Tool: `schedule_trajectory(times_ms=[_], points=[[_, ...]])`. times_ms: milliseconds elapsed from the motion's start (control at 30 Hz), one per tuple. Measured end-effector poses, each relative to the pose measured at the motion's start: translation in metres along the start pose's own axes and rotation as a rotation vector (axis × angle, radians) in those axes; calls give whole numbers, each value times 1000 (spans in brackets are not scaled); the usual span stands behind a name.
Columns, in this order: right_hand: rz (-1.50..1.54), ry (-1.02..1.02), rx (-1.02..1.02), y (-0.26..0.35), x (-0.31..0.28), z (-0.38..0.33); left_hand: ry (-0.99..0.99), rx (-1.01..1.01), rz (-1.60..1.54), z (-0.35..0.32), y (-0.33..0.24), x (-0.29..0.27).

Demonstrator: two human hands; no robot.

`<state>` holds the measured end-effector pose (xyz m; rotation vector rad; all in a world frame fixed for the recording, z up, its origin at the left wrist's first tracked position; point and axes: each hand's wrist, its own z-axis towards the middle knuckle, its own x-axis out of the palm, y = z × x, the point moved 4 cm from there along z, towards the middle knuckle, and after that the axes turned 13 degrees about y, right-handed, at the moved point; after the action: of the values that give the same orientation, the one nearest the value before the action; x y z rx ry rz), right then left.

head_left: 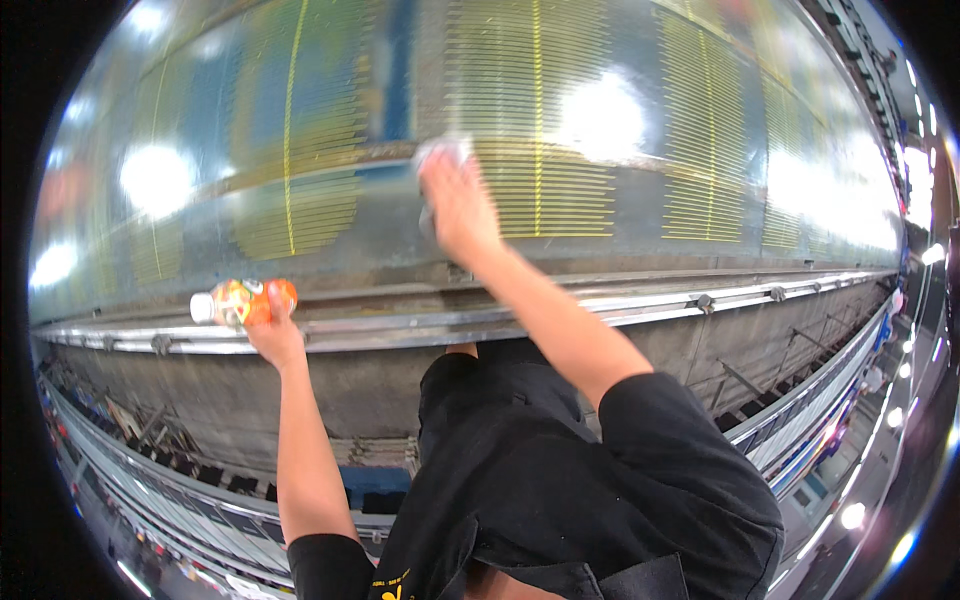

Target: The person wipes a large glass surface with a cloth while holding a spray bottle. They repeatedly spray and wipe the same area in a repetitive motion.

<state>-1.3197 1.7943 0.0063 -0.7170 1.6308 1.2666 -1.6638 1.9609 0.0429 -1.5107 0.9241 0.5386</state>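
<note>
My left hand (pixel 274 338) is closed around a small plastic bottle (pixel 236 304) with orange contents, a coloured label and a white cap. The bottle lies sideways over the near edge of a glossy surface, its cap pointing left. Farther out, my right hand (pixel 463 210) is flat over a whitish cloth (pixel 446 150) on that surface, blurred by motion. A bit of the cloth shows beyond the fingertips; the rest is under the hand. Yellow stripe patterns (pixel 538 130) mark the glossy surface (pixel 625 195) on both sides of the right hand.
A metal rail (pixel 640 305) with small fittings runs along the near edge, between my body and the surface. Bright lamp reflections glare on the surface. Behind me stand more railings (pixel 790 410) and a walkway. A dark ribbed track (pixel 850 50) lines the far right.
</note>
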Motion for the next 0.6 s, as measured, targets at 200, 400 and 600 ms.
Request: schedule_trajectory(times_ms=[200,400,600], points=[[-161,276,140,-137,-62,-103,0,-31,-93,-9,12,-2],[-125,-356,451,-220,-36,36,-3,42,-71,9,-21,14],[721,772,-348,35,-21,18,-53,-29,63,-10,6,-1]])
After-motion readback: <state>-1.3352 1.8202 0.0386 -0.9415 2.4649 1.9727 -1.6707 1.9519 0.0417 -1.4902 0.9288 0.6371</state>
